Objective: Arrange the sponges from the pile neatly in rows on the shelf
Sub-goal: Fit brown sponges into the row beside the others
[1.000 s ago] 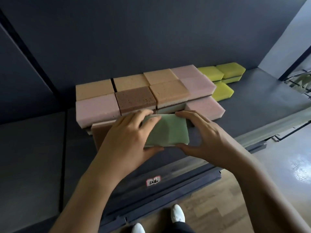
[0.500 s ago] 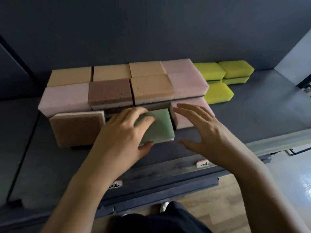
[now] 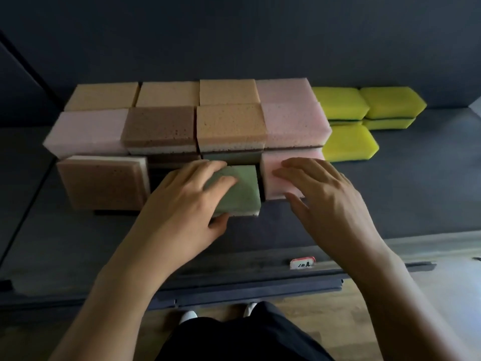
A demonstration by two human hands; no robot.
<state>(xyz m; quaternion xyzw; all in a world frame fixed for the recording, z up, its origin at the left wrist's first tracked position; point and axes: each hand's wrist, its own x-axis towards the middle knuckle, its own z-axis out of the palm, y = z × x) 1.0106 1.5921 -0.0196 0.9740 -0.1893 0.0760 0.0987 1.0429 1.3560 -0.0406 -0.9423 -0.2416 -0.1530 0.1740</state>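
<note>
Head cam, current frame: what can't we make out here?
All from the head view:
- Green sponge: left part hidden under the left hand, which holds it.
- Pink sponge: whether the right hand touches it or hovers; its fingers cover the spot.
- Lower layers of the back rows: hidden by the front sponges.
- Label on the shelf edge: writing too small to read.
- The pile: outside the frame.

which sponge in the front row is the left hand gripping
The green sponge, in the middle of the front row. The left hand grips it; the brown sponge and pink sponge flank it.
</note>
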